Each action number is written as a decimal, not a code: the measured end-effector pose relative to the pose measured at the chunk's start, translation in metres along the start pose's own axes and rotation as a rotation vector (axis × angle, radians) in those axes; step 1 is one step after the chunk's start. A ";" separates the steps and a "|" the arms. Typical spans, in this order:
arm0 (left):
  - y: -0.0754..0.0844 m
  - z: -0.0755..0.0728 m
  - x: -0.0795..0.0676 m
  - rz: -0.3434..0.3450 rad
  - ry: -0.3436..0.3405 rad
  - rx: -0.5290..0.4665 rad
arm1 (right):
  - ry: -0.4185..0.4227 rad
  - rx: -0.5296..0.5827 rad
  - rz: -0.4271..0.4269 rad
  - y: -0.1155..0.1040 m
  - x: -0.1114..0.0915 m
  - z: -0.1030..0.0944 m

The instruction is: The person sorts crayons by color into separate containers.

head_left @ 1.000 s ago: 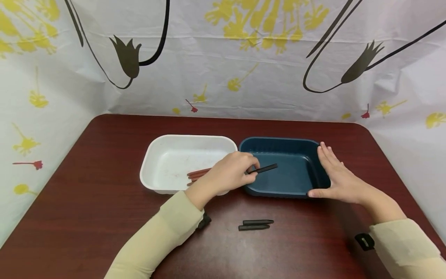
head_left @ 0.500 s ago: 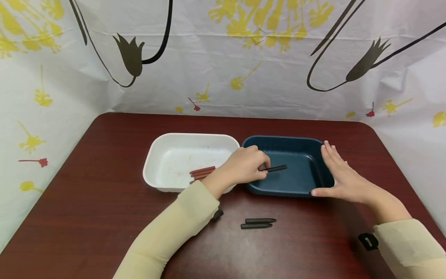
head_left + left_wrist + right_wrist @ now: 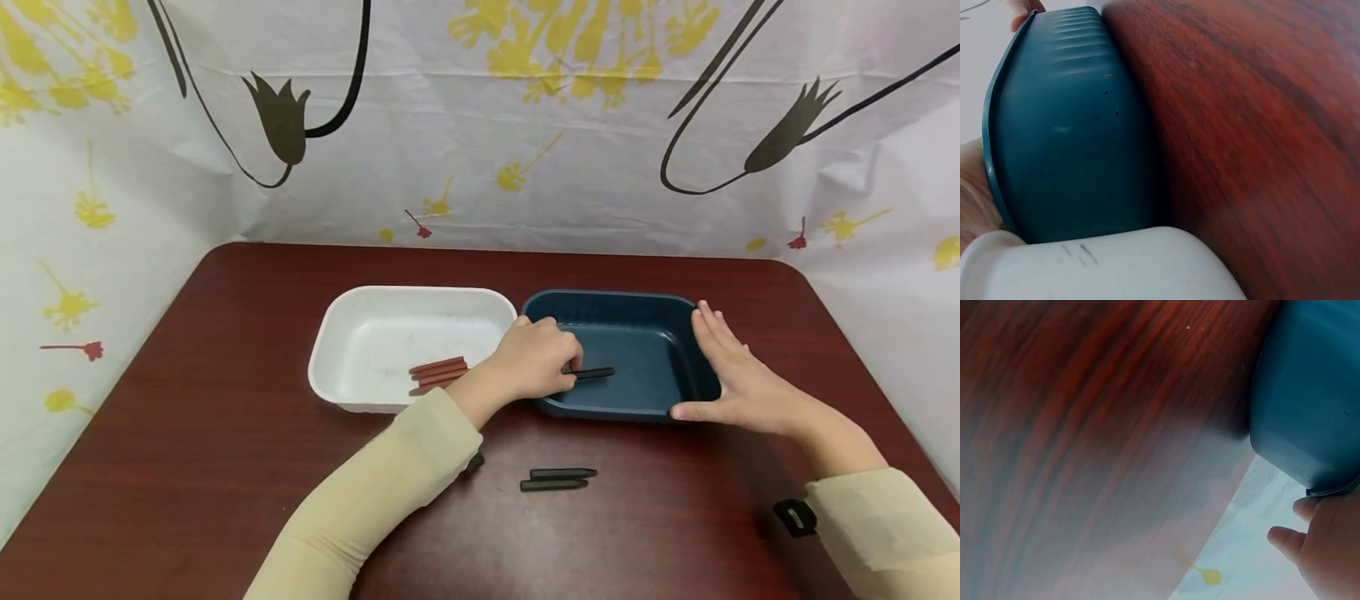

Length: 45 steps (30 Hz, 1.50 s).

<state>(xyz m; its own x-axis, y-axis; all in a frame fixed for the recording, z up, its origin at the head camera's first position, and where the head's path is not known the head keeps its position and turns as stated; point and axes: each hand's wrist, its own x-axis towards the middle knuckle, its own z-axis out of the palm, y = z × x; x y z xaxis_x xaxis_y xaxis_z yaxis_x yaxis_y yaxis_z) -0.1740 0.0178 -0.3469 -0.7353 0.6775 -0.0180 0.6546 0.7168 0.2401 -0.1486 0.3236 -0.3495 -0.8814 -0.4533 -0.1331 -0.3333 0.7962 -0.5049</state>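
In the head view, my left hand (image 3: pixel 536 358) reaches over the left side of the dark blue tray (image 3: pixel 622 412) and pinches a black crayon (image 3: pixel 595 373) low inside it. Part of that crayon is hidden behind the fingers. My right hand (image 3: pixel 750 383) rests against the right end of the same tray, fingers straight and spread, with the thumb at the front corner. To the left stands a white tray (image 3: pixel 360 350) with several red-brown crayons (image 3: pixel 438 373), partly covered by the left wrist. Two black crayons (image 3: pixel 558 479) lie side by side on the table in front of the trays.
The two trays stand side by side on a dark red wooden table (image 3: pixel 225 433). A white sheet (image 3: pixel 480 167) with printed flowers encloses the table at the back and sides. Dark wrist-worn pieces show beside both sleeves.
My left hand has moved right over the blue tray, and the black crayon it pinches has come down lower inside. The right hand keeps its place at the tray's end.
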 end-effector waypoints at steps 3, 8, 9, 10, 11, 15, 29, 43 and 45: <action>0.001 0.001 0.003 -0.026 -0.008 0.006 | -0.001 0.005 0.000 0.000 0.000 0.000; 0.003 0.001 0.005 -0.049 -0.034 0.025 | 0.004 0.012 0.012 0.000 -0.002 0.000; 0.003 0.001 0.004 -0.049 -0.036 0.025 | 0.005 0.012 0.012 0.000 -0.002 0.000; 0.003 0.001 0.003 -0.048 -0.034 0.020 | 0.003 0.009 0.011 0.000 -0.002 0.000; 0.002 0.000 0.002 -0.044 -0.030 0.013 | 0.004 0.008 0.010 0.000 -0.002 0.000; 0.001 -0.005 -0.006 -0.021 -0.017 -0.033 | 0.002 0.008 0.005 -0.002 -0.001 -0.001; -0.002 -0.031 -0.053 0.056 0.056 -0.160 | 0.001 0.037 0.018 -0.003 -0.002 0.000; -0.005 -0.034 -0.104 0.122 0.226 -0.204 | 0.005 0.040 0.017 -0.002 0.000 0.002; -0.002 -0.031 -0.107 0.148 0.229 -0.182 | 0.005 0.036 0.017 -0.002 -0.002 0.002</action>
<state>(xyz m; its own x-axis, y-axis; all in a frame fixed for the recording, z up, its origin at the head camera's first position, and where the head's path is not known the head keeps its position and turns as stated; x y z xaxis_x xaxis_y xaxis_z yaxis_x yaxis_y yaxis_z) -0.1022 -0.0612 -0.3155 -0.6684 0.7026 0.2442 0.7305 0.5580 0.3938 -0.1458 0.3220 -0.3496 -0.8885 -0.4377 -0.1381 -0.3057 0.7889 -0.5331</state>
